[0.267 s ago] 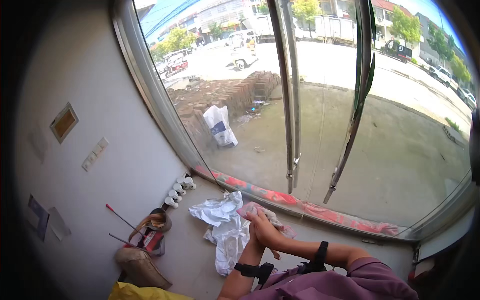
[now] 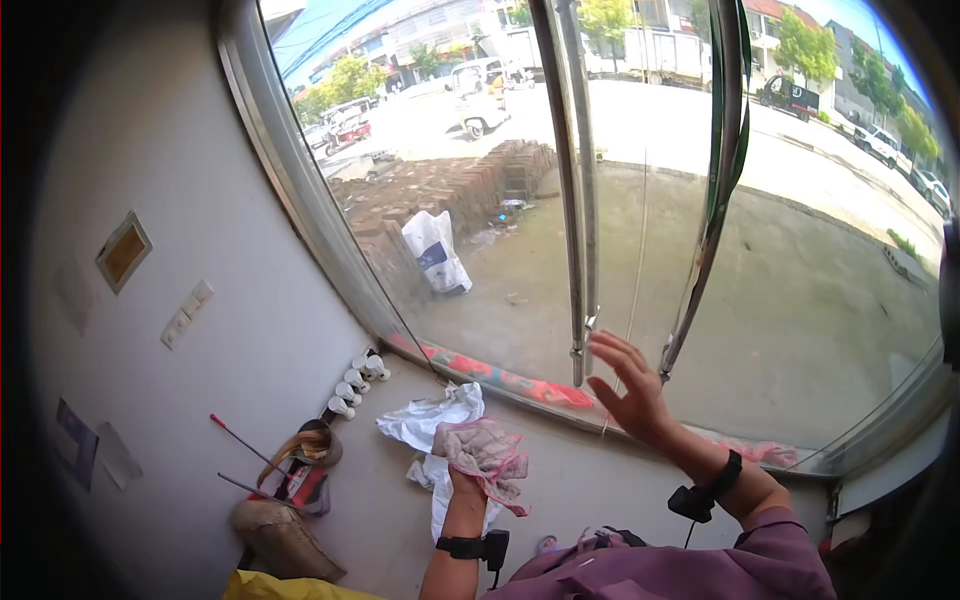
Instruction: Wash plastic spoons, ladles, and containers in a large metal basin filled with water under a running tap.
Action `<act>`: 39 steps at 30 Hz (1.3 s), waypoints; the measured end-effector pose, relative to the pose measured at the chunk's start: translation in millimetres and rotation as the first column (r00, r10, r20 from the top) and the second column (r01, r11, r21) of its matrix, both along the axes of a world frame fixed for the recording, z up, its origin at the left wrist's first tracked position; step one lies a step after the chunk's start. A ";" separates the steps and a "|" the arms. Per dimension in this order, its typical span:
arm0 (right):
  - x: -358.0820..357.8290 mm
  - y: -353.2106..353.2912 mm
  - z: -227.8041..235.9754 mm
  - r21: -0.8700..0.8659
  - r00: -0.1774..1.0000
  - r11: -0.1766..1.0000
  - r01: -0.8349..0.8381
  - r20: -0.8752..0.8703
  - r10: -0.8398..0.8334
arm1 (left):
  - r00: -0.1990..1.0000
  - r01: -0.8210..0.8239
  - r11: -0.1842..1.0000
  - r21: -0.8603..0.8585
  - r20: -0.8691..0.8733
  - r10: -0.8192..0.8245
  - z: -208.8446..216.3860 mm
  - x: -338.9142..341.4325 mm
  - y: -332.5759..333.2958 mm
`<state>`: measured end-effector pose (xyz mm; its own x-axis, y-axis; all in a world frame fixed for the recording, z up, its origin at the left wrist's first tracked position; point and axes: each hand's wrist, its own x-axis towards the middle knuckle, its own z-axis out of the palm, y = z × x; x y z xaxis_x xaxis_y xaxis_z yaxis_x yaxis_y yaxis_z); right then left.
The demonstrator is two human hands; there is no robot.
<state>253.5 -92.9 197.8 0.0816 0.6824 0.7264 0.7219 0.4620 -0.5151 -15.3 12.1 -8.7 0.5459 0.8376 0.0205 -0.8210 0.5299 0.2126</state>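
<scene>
A crumpled, damp-looking pinkish-grey cleaning cloth (image 2: 486, 452) with a pink edging is gripped in my left hand (image 2: 466, 486), low in front of me. The cloth hides most of that hand's fingers. My right hand (image 2: 634, 396) is raised to the right with its fingers apart and nothing in it. It appears in front of the large glass pane (image 2: 790, 300), close to the lower end of a long metal bar (image 2: 566, 170); whether it touches either one I cannot tell. White crumpled plastic sheeting (image 2: 425, 418) lies on the floor beyond the cloth.
Several white round fittings (image 2: 352, 384) line the wall's foot at left. Nearer are a dustpan (image 2: 308, 490), a brown sack (image 2: 280, 540) and yellow material (image 2: 290, 588). Red patterned fabric (image 2: 540, 388) runs along the window's base. A second bar (image 2: 708, 230) hangs at right.
My hands, together on the cloth before, have come apart. The left keeps the cloth and has moved left and nearer; the right has let go, lifted to the right and spread its fingers.
</scene>
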 end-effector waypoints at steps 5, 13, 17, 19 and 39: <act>163.0 -1.0 -22.8 -0.007 0.703 0.764 0.645 -0.387 -0.597 | 0.985 -0.092 0.992 -0.087 -0.156 0.078 41.2 -61.9 -56.8; 221.1 38.4 0.5 -0.190 0.763 0.949 0.250 -0.566 -0.314 | 0.969 -0.211 0.947 -0.242 -0.179 0.170 -0.7 -134.9 -118.8; 245.4 46.0 7.0 -0.273 0.531 0.961 -0.055 -0.823 -0.203 | 0.964 -0.025 0.928 -0.372 0.237 0.121 30.2 -134.8 -157.8; 253.7 48.0 2.1 -0.288 0.566 0.950 -0.118 -0.806 -0.174 | 0.980 -0.090 0.949 -0.302 0.140 0.138 19.8 -150.3 -180.0; 145.4 -26.4 5.8 -0.240 0.443 0.971 -0.011 -0.872 -0.210 | 0.622 -0.751 0.515 -0.414 -0.705 0.340 30.4 -239.4 -381.8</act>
<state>398.9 -119.4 203.6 0.6796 0.7296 0.0760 -0.1472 0.2372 -0.9602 -254.7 -369.7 21.7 -0.2850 0.6331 -0.7197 -0.8612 0.1605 0.4822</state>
